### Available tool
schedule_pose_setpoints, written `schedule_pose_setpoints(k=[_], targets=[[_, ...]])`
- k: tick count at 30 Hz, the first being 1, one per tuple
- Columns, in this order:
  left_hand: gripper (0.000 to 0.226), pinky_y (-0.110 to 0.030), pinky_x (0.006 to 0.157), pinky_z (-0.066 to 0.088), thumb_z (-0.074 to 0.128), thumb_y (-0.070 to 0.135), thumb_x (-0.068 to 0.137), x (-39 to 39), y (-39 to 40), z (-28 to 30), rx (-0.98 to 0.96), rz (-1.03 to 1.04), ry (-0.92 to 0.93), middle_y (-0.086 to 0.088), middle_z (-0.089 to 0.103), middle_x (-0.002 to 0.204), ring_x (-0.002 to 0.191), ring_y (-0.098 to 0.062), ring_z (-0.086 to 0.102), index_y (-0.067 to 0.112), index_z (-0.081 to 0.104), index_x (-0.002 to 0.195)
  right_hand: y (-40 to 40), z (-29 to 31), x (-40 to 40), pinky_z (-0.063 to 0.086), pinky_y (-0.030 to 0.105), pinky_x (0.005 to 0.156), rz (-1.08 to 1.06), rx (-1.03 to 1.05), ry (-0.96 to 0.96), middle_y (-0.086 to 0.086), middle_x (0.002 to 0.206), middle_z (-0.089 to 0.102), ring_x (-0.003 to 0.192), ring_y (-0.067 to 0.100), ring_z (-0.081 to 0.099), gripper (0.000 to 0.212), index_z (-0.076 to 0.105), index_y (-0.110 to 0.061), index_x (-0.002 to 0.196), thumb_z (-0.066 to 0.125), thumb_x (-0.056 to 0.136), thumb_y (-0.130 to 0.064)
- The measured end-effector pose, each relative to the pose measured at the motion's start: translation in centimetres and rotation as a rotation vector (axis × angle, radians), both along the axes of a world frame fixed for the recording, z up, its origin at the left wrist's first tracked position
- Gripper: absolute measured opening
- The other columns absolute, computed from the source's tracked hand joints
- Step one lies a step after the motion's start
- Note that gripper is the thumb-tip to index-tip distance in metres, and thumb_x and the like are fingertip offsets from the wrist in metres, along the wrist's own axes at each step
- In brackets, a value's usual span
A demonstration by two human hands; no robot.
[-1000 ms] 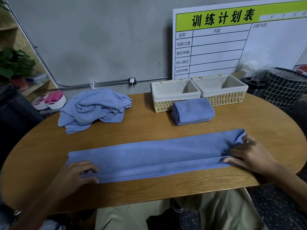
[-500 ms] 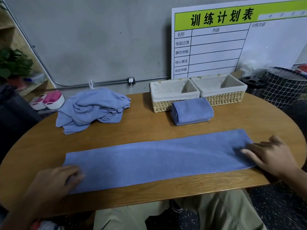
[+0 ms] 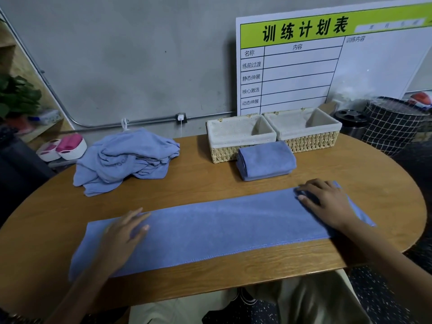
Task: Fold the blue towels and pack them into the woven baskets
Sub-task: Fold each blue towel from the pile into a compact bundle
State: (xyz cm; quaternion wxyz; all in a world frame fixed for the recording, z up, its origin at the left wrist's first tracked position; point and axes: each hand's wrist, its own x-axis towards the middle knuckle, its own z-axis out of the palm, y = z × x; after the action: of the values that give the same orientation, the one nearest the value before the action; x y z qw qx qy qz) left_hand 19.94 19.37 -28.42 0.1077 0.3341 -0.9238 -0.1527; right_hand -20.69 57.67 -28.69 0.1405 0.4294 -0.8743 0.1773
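Observation:
A blue towel [image 3: 217, 225], folded into a long strip, lies across the near part of the wooden table [image 3: 210, 188]. My left hand [image 3: 121, 235] rests flat on its left part, fingers straight. My right hand [image 3: 325, 202] lies on its right end, fingers spread on the cloth. A folded blue towel [image 3: 266, 160] sits in front of two woven baskets with cream lining, the left basket [image 3: 238, 139] and the right basket [image 3: 304, 129]; both look empty. A heap of unfolded blue towels [image 3: 124, 157] lies at the back left.
A large white and green chart board [image 3: 327, 61] leans on the wall behind the baskets. A checked hamper [image 3: 395, 122] and a dark bin [image 3: 350, 120] stand off the table's right. Pink-and-white tubs [image 3: 63, 148] sit at the left.
The towel's near flap has been folded over, making a smooth strip. Both hands then slid inward from the ends onto the towel's top surface.

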Motion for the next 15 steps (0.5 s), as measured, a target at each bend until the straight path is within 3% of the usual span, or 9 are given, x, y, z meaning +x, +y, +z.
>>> schedule_pose_setpoints(k=[3, 7, 11, 15], targets=[[0.033, -0.041, 0.091, 0.046, 0.056, 0.042, 0.099, 2.5, -2.0, 1.0, -0.074, 0.229, 0.061, -0.003, 0.059, 0.134, 0.113, -0.027, 0.060, 0.022, 0.071, 0.121, 1.5, 0.9, -2.1, 0.048, 0.041, 0.073, -0.168, 0.020, -0.044, 0.005, 0.107, 0.062, 0.093, 0.035, 0.059, 0.029, 0.070, -0.023, 0.112, 0.058, 0.093, -0.043], [0.051, -0.053, 0.085, 0.051, 0.048, 0.063, 0.093, 6.7, -7.1, 0.2, -0.017, 0.526, -0.053, -0.014, 0.061, 0.118, 0.102, -0.035, 0.060, 0.025, 0.063, 0.123, 2.7, 1.6, -3.9, 0.052, 0.043, 0.075, -0.371, 0.060, -0.178, 0.010, 0.104, 0.057, 0.090, 0.035, 0.058, 0.037, 0.064, -0.020, 0.117, 0.060, 0.093, -0.047], [0.029, -0.050, 0.083, 0.050, 0.058, 0.048, 0.096, 5.3, -6.0, 1.7, 0.185, 0.527, 0.145, -0.006, 0.064, 0.102, 0.097, -0.029, 0.061, 0.028, 0.061, 0.117, 2.0, 2.4, -4.4, 0.050, 0.040, 0.071, -0.301, -0.133, -0.448, 0.015, 0.104, 0.065, 0.087, 0.027, 0.058, 0.033, 0.064, -0.012, 0.119, 0.065, 0.094, -0.032], [0.019, -0.043, 0.079, 0.047, 0.065, 0.033, 0.095, 3.7, -5.2, 2.8, 0.272, 0.468, 0.293, -0.001, 0.066, 0.093, 0.086, -0.019, 0.061, 0.027, 0.063, 0.113, 1.5, 2.9, -4.6, 0.045, 0.033, 0.062, -0.222, -0.234, -0.519, 0.012, 0.093, 0.064, 0.082, 0.026, 0.060, 0.022, 0.067, -0.013, 0.111, 0.068, 0.092, -0.025]])
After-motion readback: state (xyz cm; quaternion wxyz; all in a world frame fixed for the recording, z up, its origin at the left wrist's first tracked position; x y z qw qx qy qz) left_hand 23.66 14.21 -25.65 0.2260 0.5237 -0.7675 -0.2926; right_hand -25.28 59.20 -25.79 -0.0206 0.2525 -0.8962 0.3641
